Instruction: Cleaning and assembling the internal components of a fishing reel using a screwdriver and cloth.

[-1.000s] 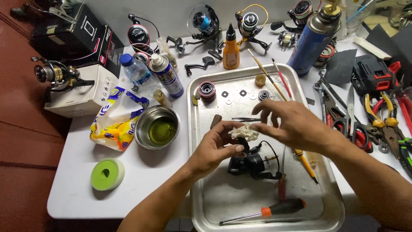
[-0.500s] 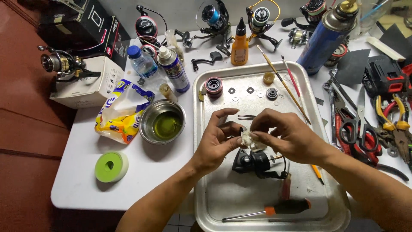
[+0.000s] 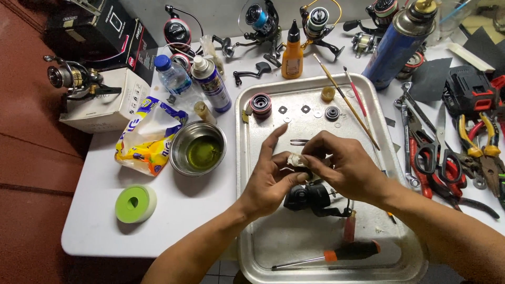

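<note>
White table holds a metal tray. Both hands, left and right, pinch a small white wad, maybe cloth, above the black reel at 6 o'clock.

A white tabletop fills most of the frame, its rounded near-left corner showing at the lower left. Left of it and below runs a dark reddish-brown floor, crossed by faint straight seams. Along the top edge of the frame, behind the tabletop, stands a pale grey wall. The light is even and fairly bright, falling from above and leaving only short, soft shadows on the white surface.
</note>
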